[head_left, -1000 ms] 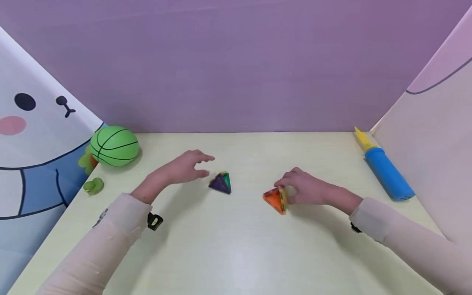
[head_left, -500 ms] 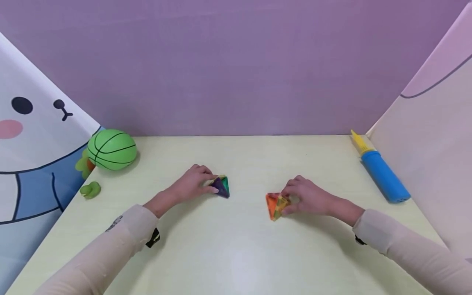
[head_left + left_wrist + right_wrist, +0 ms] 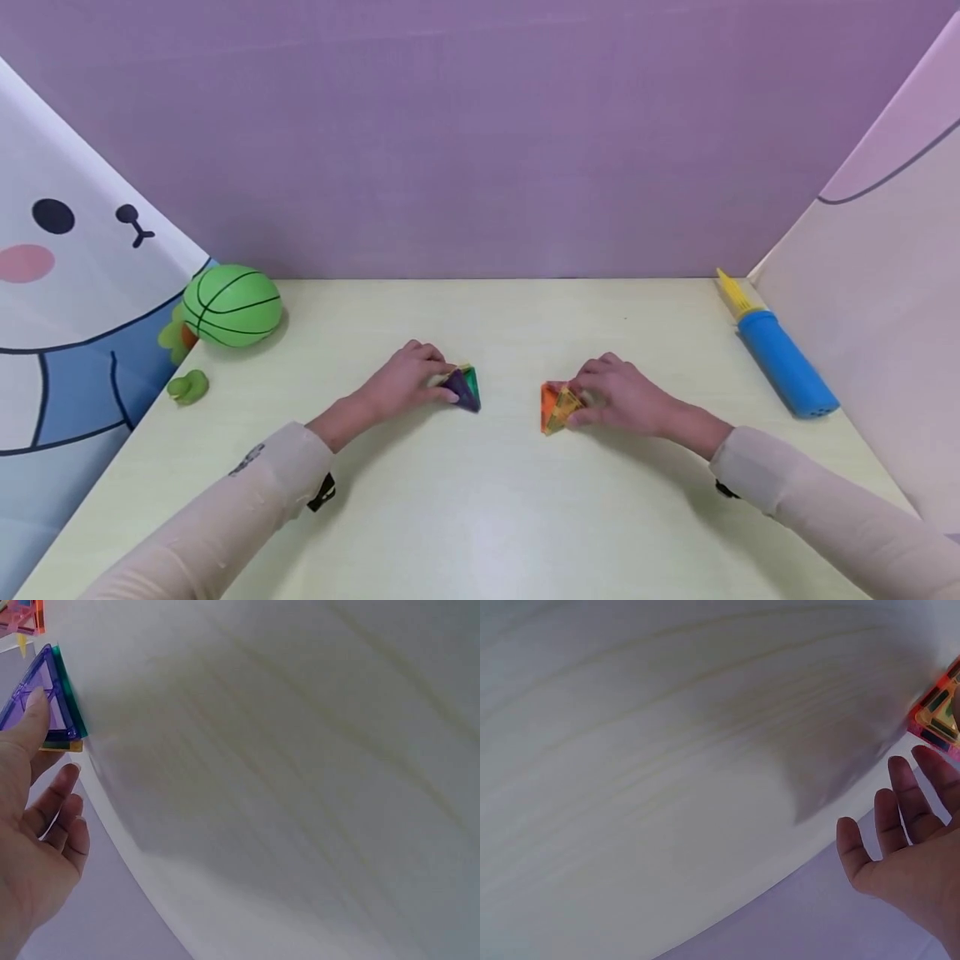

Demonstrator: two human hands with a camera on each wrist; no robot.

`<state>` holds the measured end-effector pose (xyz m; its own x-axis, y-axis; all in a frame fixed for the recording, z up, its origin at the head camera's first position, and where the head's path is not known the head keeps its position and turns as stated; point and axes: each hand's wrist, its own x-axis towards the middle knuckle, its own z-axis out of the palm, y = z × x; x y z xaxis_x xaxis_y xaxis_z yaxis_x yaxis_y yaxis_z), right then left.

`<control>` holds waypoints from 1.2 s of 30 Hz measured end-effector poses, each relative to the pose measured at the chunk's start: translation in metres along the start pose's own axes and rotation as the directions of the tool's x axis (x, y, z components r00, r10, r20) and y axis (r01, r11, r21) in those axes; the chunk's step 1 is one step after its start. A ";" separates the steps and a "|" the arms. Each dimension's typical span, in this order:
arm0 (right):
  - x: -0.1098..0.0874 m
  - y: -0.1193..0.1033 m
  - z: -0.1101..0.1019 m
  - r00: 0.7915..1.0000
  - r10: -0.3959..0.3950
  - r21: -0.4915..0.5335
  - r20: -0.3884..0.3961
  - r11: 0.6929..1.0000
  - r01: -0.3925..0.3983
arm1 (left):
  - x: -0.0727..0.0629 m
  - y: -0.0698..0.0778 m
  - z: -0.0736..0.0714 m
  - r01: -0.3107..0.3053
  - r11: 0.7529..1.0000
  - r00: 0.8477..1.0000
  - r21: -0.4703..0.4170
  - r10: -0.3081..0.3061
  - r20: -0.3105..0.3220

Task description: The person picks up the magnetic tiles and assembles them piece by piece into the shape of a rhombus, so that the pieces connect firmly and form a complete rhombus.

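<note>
Mid-table, my left hand pinches a small pyramid of purple, green and yellow magnetic tiles. In the left wrist view the thumb presses the purple tile face, while the other fingers curl loosely below. To the right, my right hand grips a second magnetic-tile pyramid, orange, yellow and red, between thumb and fingers. Only a corner of that orange pyramid shows at the edge of the right wrist view. A gap of bare table lies between the two pyramids.
A green ball sits at the back left, with a small green toy duck in front of it. Along the right edge lies a blue hand pump with a yellow nozzle. A purple backdrop rises behind the pale table.
My left hand has come down to the purple-green pyramid, taken hold of it and shifted it slightly right. The orange pyramid has turned in my right hand, its yellow side now facing forward.
</note>
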<state>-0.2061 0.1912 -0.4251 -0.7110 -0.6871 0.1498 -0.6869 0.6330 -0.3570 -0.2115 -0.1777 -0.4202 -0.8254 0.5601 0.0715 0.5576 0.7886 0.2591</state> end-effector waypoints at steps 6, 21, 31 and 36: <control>0.008 -0.001 0.002 0.999 -0.033 0.015 -0.025 0.999 0.034 | 0.006 0.007 0.004 -0.031 1.000 0.999 0.002 0.031 -0.009; 0.025 -0.003 0.006 0.999 -0.051 0.023 -0.009 0.998 0.051 | 0.020 0.033 0.012 -0.099 0.995 0.995 0.019 0.099 0.022; 0.029 -0.007 0.009 0.999 -0.032 0.046 0.008 0.998 0.032 | 0.023 0.044 0.015 -0.115 0.993 0.993 0.013 0.115 0.036; 0.028 -0.007 0.009 1.000 -0.028 0.031 0.006 0.999 0.028 | 0.021 0.045 0.015 -0.084 0.996 0.995 0.002 0.084 0.051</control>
<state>-0.2196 0.1643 -0.4269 -0.6903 -0.7069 0.1543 -0.7017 0.6020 -0.3810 -0.2028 -0.1267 -0.4219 -0.7702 0.6363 0.0435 0.6250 0.7394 0.2504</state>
